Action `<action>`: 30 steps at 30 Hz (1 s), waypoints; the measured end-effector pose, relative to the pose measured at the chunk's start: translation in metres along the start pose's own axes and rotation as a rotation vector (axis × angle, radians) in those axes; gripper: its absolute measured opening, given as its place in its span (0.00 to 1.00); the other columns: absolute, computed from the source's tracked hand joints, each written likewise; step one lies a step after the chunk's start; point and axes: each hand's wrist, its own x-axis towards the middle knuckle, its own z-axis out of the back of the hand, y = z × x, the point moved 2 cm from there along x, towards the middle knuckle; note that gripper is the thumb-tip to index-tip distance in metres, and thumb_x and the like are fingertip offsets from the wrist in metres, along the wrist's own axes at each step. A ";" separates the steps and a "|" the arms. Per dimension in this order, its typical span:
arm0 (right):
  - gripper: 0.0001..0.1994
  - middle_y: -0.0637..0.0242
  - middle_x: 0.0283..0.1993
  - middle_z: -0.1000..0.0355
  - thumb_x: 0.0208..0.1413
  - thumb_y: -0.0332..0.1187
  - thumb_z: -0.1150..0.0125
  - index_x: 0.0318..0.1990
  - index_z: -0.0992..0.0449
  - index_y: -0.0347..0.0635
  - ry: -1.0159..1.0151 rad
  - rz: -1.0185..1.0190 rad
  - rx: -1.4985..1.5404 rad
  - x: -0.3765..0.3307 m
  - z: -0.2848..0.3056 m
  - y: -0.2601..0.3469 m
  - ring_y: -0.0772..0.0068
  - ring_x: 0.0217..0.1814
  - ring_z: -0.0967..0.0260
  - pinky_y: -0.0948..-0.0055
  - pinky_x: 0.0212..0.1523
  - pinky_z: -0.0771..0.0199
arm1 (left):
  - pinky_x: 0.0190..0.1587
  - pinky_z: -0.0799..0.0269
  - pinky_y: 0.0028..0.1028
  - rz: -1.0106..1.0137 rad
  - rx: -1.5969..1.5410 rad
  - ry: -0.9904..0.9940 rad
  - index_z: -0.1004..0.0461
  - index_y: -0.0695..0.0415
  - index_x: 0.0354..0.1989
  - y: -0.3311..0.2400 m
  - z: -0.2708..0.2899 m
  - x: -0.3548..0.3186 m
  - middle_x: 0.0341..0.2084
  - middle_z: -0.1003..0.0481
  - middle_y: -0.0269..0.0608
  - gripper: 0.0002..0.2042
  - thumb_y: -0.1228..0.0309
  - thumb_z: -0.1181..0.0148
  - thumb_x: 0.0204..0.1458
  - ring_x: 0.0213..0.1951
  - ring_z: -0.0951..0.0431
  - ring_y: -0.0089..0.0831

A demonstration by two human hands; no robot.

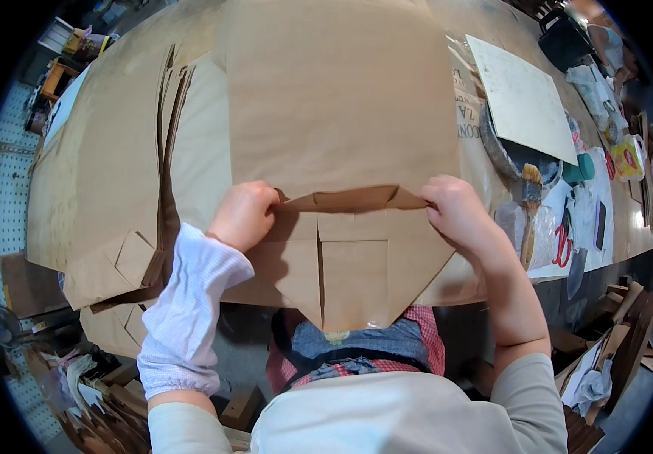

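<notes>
A large brown paper bag (pixel 342 98) lies flat on the table before me, its folded bottom end toward my body. My left hand (pixel 245 216) pinches the left corner of a raised fold at that end. At the opposite corner, my right hand (pixel 453 208) grips the same fold with closed fingers. Between the hands the fold stands up slightly, leaving a narrow gap. The near flap, creased into a rectangle with slanted corners, hangs over the table's front edge.
To the left lies a stack of brown paper bags (pixel 118 166). On the right, a white board (pixel 523 98) rests over a grey basin (pixel 497 147), beside a brush (pixel 530 197), red-handled scissors (pixel 562 244) and a scraper blade (pixel 577 271). Cardboard scraps fill the floor on both sides.
</notes>
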 end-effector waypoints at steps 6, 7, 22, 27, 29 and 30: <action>0.14 0.62 0.41 0.26 0.40 0.24 0.45 0.38 0.24 0.37 0.143 -0.068 -0.292 -0.011 0.002 0.047 0.58 0.46 0.29 0.61 0.46 0.28 | 0.56 0.32 0.39 0.014 0.508 -0.072 0.24 0.57 0.30 -0.041 -0.003 -0.019 0.35 0.25 0.46 0.05 0.75 0.46 0.46 0.48 0.26 0.42; 0.17 0.60 0.46 0.28 0.41 0.26 0.44 0.43 0.26 0.37 0.052 -0.019 -0.220 -0.017 -0.007 0.051 0.57 0.51 0.31 0.61 0.51 0.29 | 0.66 0.44 0.42 -0.052 0.517 -0.180 0.24 0.61 0.42 -0.041 -0.007 -0.025 0.50 0.28 0.55 0.15 0.71 0.44 0.45 0.60 0.35 0.49; 0.36 0.51 0.67 0.42 0.51 0.43 0.35 0.64 0.40 0.34 -0.149 -0.167 0.192 -0.042 -0.045 0.049 0.56 0.71 0.47 0.62 0.68 0.45 | 0.69 0.55 0.44 0.018 -0.262 -0.088 0.52 0.68 0.68 -0.026 -0.043 -0.054 0.66 0.48 0.63 0.46 0.56 0.36 0.45 0.69 0.50 0.54; 0.16 0.56 0.49 0.27 0.51 0.23 0.38 0.49 0.25 0.36 -0.358 -0.454 0.730 -0.025 -0.040 0.009 0.64 0.53 0.29 0.71 0.49 0.27 | 0.56 0.32 0.34 0.142 -0.463 -0.371 0.34 0.59 0.60 -0.043 -0.015 -0.018 0.49 0.26 0.50 0.29 0.73 0.35 0.46 0.53 0.26 0.42; 0.14 0.57 0.47 0.28 0.50 0.23 0.38 0.47 0.25 0.36 -0.416 -0.387 0.705 -0.022 -0.044 0.010 0.64 0.48 0.29 0.71 0.46 0.27 | 0.49 0.28 0.33 0.081 -0.224 -0.482 0.30 0.60 0.54 -0.070 -0.014 -0.002 0.44 0.24 0.47 0.25 0.69 0.31 0.46 0.46 0.23 0.41; 0.14 0.57 0.46 0.28 0.50 0.23 0.38 0.46 0.24 0.35 -0.439 -0.355 0.685 -0.022 -0.043 0.015 0.64 0.46 0.29 0.71 0.45 0.27 | 0.46 0.27 0.33 0.083 -0.205 -0.532 0.28 0.61 0.52 -0.076 -0.017 0.001 0.42 0.23 0.47 0.24 0.68 0.31 0.46 0.43 0.22 0.40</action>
